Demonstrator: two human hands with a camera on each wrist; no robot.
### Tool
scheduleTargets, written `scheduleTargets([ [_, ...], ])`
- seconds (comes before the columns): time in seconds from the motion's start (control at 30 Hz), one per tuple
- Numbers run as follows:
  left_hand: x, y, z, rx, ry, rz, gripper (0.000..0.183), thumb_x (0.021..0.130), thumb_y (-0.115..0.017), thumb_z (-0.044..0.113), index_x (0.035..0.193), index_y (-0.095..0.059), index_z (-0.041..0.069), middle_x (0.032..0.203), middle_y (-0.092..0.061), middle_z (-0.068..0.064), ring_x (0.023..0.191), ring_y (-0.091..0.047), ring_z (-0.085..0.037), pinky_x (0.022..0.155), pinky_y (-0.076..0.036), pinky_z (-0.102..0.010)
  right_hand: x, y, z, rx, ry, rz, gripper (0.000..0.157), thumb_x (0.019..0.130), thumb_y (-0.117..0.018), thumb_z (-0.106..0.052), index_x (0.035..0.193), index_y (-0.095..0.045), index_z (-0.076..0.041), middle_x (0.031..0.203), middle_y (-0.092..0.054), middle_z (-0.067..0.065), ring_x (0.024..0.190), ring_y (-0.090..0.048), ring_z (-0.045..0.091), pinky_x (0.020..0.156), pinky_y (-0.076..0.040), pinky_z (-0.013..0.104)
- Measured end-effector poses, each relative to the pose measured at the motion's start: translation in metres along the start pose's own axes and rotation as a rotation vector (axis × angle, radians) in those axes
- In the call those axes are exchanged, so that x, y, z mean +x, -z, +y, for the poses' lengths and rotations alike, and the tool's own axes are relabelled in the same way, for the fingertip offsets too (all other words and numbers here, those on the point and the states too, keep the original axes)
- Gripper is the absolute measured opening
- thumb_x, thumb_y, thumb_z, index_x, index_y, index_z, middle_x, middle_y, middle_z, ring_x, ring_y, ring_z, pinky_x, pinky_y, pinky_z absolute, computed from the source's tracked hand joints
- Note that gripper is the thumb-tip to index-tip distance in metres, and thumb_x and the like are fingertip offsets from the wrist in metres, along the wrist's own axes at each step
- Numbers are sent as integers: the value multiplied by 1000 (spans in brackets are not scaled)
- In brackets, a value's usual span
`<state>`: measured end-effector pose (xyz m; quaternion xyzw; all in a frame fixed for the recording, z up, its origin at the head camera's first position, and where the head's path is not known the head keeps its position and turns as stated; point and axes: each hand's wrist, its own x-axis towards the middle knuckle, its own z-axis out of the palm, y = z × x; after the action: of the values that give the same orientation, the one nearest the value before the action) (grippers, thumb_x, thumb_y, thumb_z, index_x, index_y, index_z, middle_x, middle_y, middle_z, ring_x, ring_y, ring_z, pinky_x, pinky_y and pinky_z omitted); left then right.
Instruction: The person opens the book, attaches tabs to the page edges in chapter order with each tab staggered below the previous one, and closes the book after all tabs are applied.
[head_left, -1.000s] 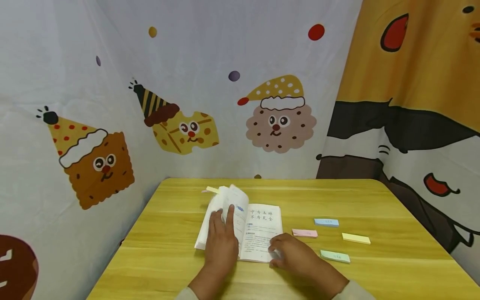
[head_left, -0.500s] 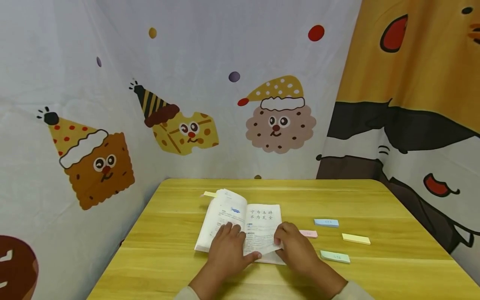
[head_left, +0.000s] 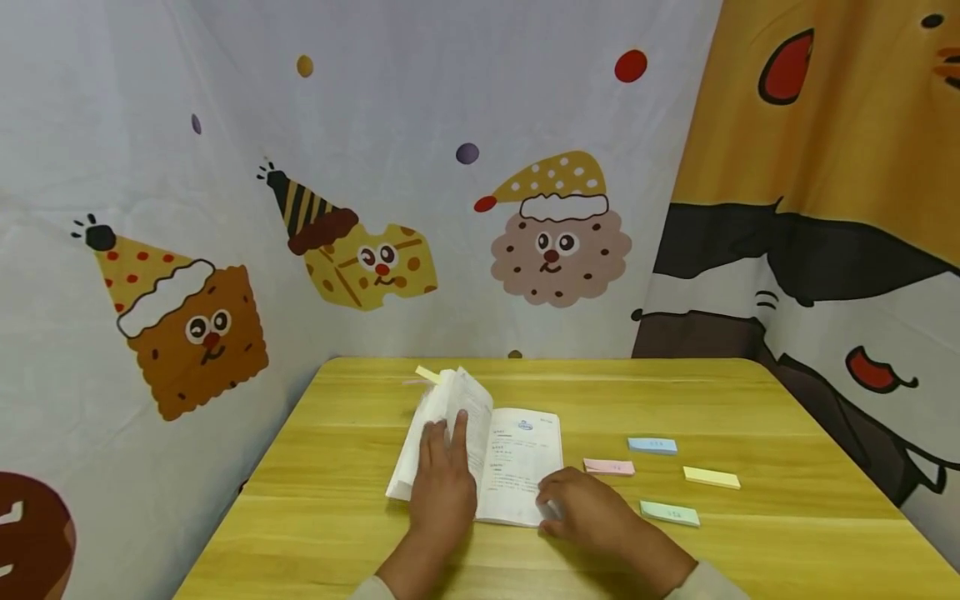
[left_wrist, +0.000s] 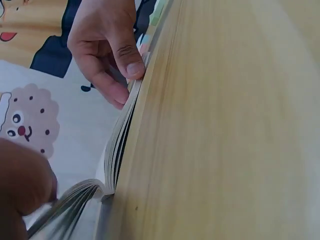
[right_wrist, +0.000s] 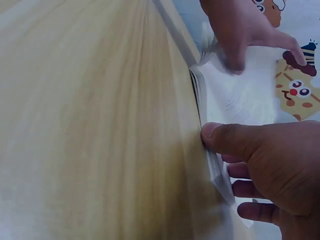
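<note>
A rectangular book with white, text-printed paper pages (head_left: 495,467) lay open on the yellow wood-grain desk (head_left: 315,500); its right-hand page now bore a small blue emblem (head_left: 526,426) near the top, where a second earlier two lines of large dark characters had stood. At least one leaf had therefore been carried over to the left, a change that suggested leafing in progress, with one turn just made. The book lay between the two hands and touched both. The left hand (head_left: 442,492) rested against the left-hand pages (head_left: 480,425), which were tilted up from the desk; its fingers were extended and grasped nothing. The right hand (head_left: 585,508) held the near right corner, thumb at the near edge and fingers bent beside it; whether it pinched a single leaf or the whole block could not be told. A narrow yellow paper tab (head_left: 428,375) projected from the far edge of the left-hand pages. Beyond the right hand, apart from the book, lay four flat oblong pads: pink (head_left: 609,467), blue (head_left: 652,447), yellow (head_left: 711,477) and green (head_left: 669,513).
</note>
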<state>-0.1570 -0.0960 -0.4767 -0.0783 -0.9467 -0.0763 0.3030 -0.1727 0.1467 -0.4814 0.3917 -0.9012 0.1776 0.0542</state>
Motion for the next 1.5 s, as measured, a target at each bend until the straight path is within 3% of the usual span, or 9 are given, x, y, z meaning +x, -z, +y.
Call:
scheduleTargets([
  [0.13,4,5,0,117,-55,-84,77,75,-73,7,143,-40,25,147,-25,-19,138,-8,-41,110,-8,-52,1,5,1,22,9,-23,16,80,-73,-32,91,-71,-21,106,-63,-4,101,-56,13,88,-46,32],
  [0.33,1,6,2,108,-220,-183,13,80,-70,21,93,-69,20,103,-60,0,114,-49,-28,105,-25,-52,4,6,1,-75,82,6,9,82,-65,-14,84,-72,-19,95,-66,-8,92,-59,11,80,-49,30],
  [0.5,-1,4,4,23,-224,-270,56,75,-59,69,93,-66,16,101,-56,-2,112,-48,-28,103,-29,-51,4,6,-1,-92,15,98,11,81,-73,-15,80,-68,-25,87,-60,-18,88,-55,6,73,-49,26],
  [0.6,0,5,6,12,-237,-285,69,69,-56,78,95,-66,14,103,-55,-3,115,-46,-31,104,-27,-51,6,6,-3,-85,-21,189,19,75,-79,-19,77,-63,-28,88,-56,-20,87,-51,3,67,-48,22],
  [0.83,0,4,6,25,-223,-235,39,83,-58,44,105,-62,12,104,-59,-4,113,-48,-29,102,-30,-51,7,5,-6,-80,-120,347,51,66,-85,-26,103,-49,-20,115,-43,-5,88,-50,8,62,-46,20],
  [1.0,-1,-2,6,-53,-114,-163,73,81,-57,34,142,-32,3,105,-62,-11,107,-54,-28,102,-33,-47,2,4,-4,-118,-19,187,45,68,-81,-19,109,-62,-18,122,-53,-1,108,-54,17,80,-50,32],
  [1.17,-1,-3,3,-107,-3,-8,92,85,-64,39,149,-10,3,97,-61,-14,92,-59,-27,88,-45,-39,-2,2,-3,-102,64,38,21,80,-70,-12,101,-73,-17,113,-63,-2,107,-57,16,86,-48,36],
  [1.33,2,-2,-3,-35,29,93,91,79,-70,19,151,-15,9,123,-46,-23,116,-45,-36,89,-46,-40,-3,2,-1,-104,62,44,16,83,-68,-13,97,-75,-17,109,-65,-3,104,-59,14,84,-49,36],
  [1.5,4,1,-7,53,43,-7,78,76,-73,11,144,-38,27,145,-24,-24,136,-13,-44,105,-24,-54,-4,3,1,-115,52,24,17,83,-68,-13,98,-75,-18,110,-66,-4,106,-58,16,85,-49,37],
])
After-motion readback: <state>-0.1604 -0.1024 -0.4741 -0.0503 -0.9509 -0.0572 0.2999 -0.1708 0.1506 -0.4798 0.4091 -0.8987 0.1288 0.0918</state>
